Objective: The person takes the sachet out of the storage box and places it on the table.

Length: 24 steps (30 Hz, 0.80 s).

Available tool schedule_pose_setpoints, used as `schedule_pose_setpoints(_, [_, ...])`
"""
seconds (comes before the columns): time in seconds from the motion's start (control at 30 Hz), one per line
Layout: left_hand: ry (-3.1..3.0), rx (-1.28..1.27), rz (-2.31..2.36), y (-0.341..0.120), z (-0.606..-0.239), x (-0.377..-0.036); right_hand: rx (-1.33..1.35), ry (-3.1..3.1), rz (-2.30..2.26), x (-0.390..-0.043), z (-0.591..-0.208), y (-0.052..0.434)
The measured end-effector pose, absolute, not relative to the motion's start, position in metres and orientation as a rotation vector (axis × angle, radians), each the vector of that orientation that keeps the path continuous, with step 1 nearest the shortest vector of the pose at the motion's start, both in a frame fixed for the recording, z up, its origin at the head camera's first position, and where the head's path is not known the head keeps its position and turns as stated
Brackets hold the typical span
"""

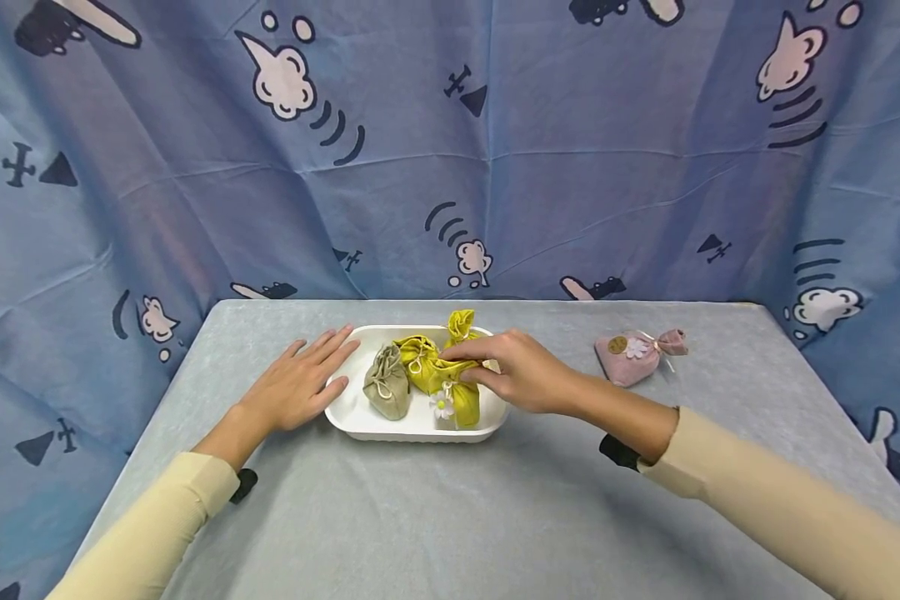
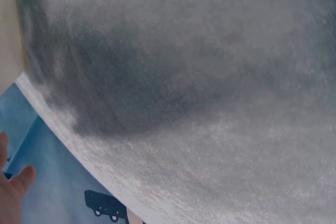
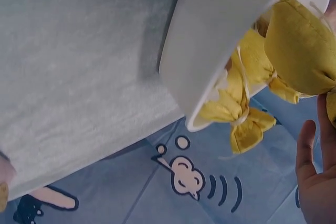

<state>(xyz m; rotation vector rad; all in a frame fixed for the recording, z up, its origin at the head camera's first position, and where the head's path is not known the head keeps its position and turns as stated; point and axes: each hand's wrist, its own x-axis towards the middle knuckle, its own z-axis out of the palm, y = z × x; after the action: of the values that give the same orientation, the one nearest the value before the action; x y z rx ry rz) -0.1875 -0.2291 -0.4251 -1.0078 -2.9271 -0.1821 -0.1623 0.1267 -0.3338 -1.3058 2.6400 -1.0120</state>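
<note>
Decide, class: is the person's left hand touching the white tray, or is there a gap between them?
Touching. In the head view the left hand lies flat on the table, fingertips and thumb against the left rim of the white tray; no gap shows.

No words, numbers or brand names can be read anywhere. The blue curtain [image 1: 450, 150] carries only cartoon clouds and planes, and the round tag on the pink pouch [image 1: 630, 357] is too small to read.

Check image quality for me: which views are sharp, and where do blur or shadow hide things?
Head view: evenly lit and sharp, showing the white tray and yellow pouches. Left wrist view: soft, a dark shadow across the grey table cover. Right wrist view: tray rim slightly blurred.
</note>
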Motion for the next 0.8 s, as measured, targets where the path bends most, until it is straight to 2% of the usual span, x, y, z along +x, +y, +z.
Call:
schedule_pose_setpoints(0.5, [-2.921,-1.011,-0.186,-0.230,-0.426,-0.187,-1.231,2.710,-1.019,-0.168,-0.301,0.156])
schedule_pose_setpoints(0.8, [-2.916,-1.012,-0.194,-0.230,-0.426,-0.187,-1.124,2.828,-0.993,-0.174,-0.299,0.180])
